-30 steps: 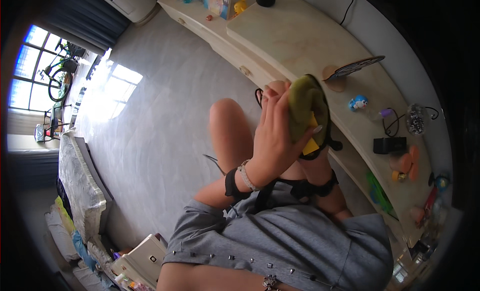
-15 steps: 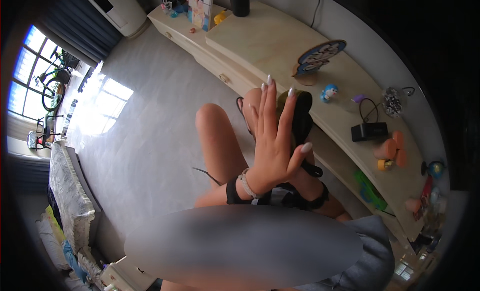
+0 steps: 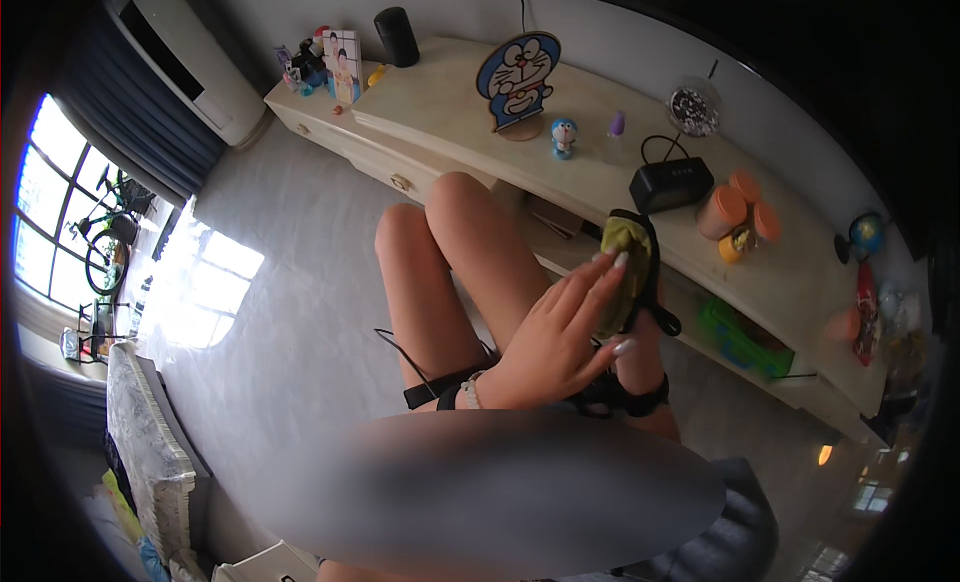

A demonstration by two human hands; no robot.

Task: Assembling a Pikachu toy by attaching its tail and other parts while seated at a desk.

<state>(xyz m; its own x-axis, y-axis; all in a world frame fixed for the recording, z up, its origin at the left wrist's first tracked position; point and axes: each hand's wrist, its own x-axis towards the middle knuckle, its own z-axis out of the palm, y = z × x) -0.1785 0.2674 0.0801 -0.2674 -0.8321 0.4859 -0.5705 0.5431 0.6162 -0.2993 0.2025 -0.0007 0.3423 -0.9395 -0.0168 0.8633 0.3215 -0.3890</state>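
My left hand (image 3: 560,332) has its fingers stretched out and close together, with the fingertips lying against an olive-green fabric pouch (image 3: 627,257) with black edging and a black loop. A pale beaded bracelet and a black band circle the left wrist. My right hand (image 3: 640,357) is under the lower end of the pouch and holds it upright; its fingers are hidden by the pouch, so I cannot tell whether they are partly inside it. A black band (image 3: 645,397) sits on the right wrist. Both hands are above my lap, beside my bare knees (image 3: 470,222).
A long cream cabinet (image 3: 440,112) carries a cartoon cutout (image 3: 519,80), a small blue figurine (image 3: 564,139), a black box-shaped device (image 3: 671,185), orange containers (image 3: 722,213) and a small globe (image 3: 867,234). A green container (image 3: 740,337) is on its lower shelf. A grey sofa (image 3: 150,422) stands at left.
The view has shifted, with the cabinet now showing more fully. My left hand has tilted to the right, its fingers now against the pouch; the pouch's green side has turned into view.
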